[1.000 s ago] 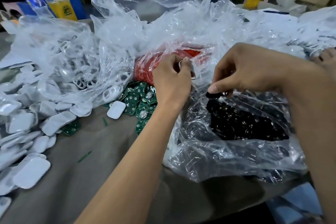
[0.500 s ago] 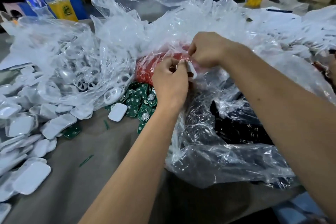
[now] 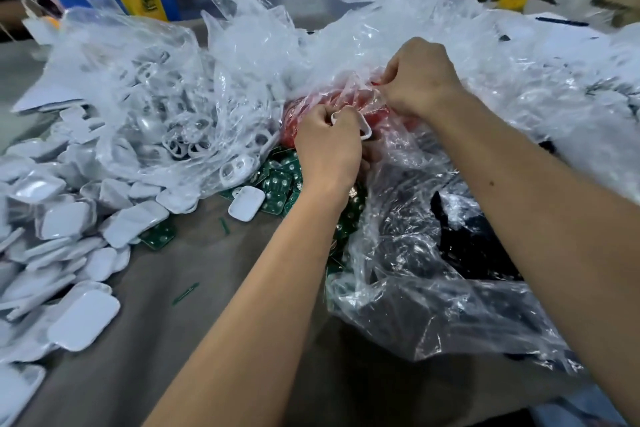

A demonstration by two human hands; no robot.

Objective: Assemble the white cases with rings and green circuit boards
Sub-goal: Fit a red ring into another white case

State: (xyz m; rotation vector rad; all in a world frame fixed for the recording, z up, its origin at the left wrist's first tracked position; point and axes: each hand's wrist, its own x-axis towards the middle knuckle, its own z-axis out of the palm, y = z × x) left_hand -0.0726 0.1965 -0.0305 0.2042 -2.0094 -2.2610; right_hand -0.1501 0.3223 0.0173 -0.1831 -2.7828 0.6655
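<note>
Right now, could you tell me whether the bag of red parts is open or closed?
Open: the right hand reaches into the mouth of the bag of red parts, its fingers hidden among the clear plastic folds.

Just the one view here: a wide-angle cam sitting on the person's head, looking forward and down over both forearms, which are running in from the bottom edge toward frame center. It's sitting close, so the left hand (image 3: 327, 146) and right hand (image 3: 420, 78) are filling the middle. The table (image 3: 194, 291) is taking up the lower left, with edges bending from the lens. Drink cups are showing along the top edge, further off.
</note>
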